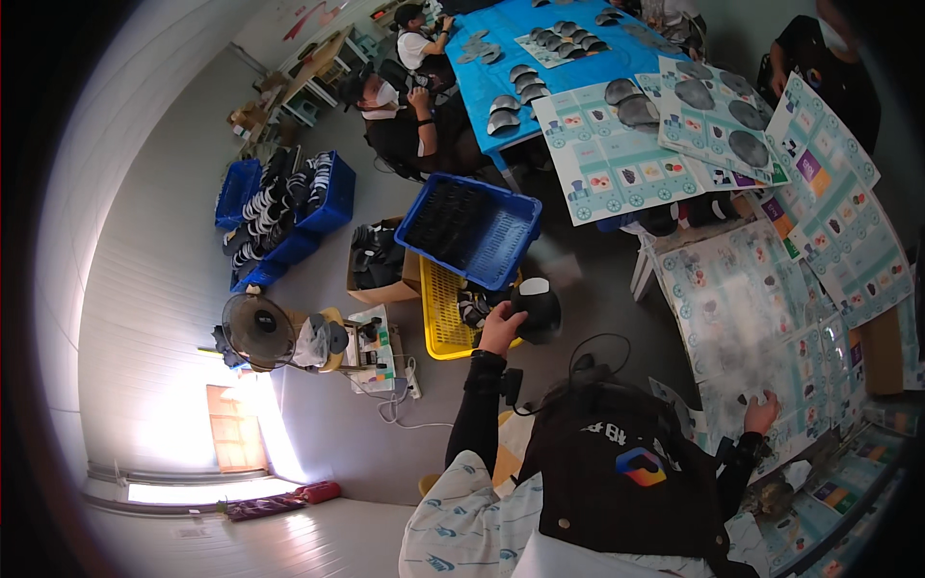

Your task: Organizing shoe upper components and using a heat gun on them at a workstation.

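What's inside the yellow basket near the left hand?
Dark and pale pieces show in the yellow basket; contents behind the blue crate, the left hand and the black piece it holds cannot be seen.

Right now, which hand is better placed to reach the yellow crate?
Probably your left hand: it appears close to the yellow crate, though holding a dark piece; your right hand is over the printed sheets.

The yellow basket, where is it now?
In the head view, the yellow basket is near the centre, right of a cardboard box, partly hidden by a blue crate and the left hand.
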Demonstrator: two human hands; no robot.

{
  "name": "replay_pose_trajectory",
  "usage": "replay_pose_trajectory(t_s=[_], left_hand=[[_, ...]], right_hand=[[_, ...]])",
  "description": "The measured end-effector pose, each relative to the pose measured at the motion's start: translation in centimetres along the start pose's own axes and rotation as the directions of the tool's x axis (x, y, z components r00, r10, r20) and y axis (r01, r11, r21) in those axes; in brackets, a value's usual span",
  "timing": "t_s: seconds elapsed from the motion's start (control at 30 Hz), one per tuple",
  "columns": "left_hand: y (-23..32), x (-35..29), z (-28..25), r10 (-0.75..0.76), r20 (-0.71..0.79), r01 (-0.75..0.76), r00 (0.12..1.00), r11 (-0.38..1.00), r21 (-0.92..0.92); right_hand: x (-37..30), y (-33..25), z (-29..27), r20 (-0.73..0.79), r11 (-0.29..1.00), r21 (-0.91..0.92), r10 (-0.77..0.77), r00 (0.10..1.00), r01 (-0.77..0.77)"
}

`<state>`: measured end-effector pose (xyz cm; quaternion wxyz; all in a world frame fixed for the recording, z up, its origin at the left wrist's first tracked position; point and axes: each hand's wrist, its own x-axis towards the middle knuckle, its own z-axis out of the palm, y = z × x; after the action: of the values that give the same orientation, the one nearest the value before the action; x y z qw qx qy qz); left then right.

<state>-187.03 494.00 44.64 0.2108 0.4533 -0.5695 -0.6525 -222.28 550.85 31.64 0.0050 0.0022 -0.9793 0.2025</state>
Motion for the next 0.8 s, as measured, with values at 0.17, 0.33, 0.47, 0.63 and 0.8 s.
replay_pose_trajectory(t_s=[0.17, 0.33, 0.47, 0.63, 0.8], left_hand=[[1.2, 0.0, -0.9, 0.027, -0.039, -0.027, 0.999, 1.000, -0.008], [0.9, 0.0, -1.6, 0.067, -0.059, -0.070, 0.996, 0.996, -0.062], [-0.1, 0.4, -2.6, 0.046, -0.051, -0.047, 0.998, 0.999, -0.014], [-0.7, 0.1, -3.2, 0.053, -0.050, -0.056, 0.997, 0.997, -0.059], [-2.1, 0.6, -3.6, 0.027, -0.040, -0.031, 0.999, 0.995, -0.096]], right_hand=[[0.0, -10.4, -4.1, 0.040, 0.958, 0.175, -0.237, 0.971, 0.227], [-0.8, -15.4, -6.2, 0.033, 0.912, 0.272, -0.327, 0.945, 0.306], [-0.7, -16.5, -6.2, 0.017, 0.900, 0.239, -0.380, 0.925, 0.366], [-2.1, -20.3, -7.7, 0.081, 0.797, 0.513, -0.414, 0.907, 0.318], [-3.0, -24.8, -10.3, 0.317, 0.696, 0.681, -0.560, 0.765, 0.227]])
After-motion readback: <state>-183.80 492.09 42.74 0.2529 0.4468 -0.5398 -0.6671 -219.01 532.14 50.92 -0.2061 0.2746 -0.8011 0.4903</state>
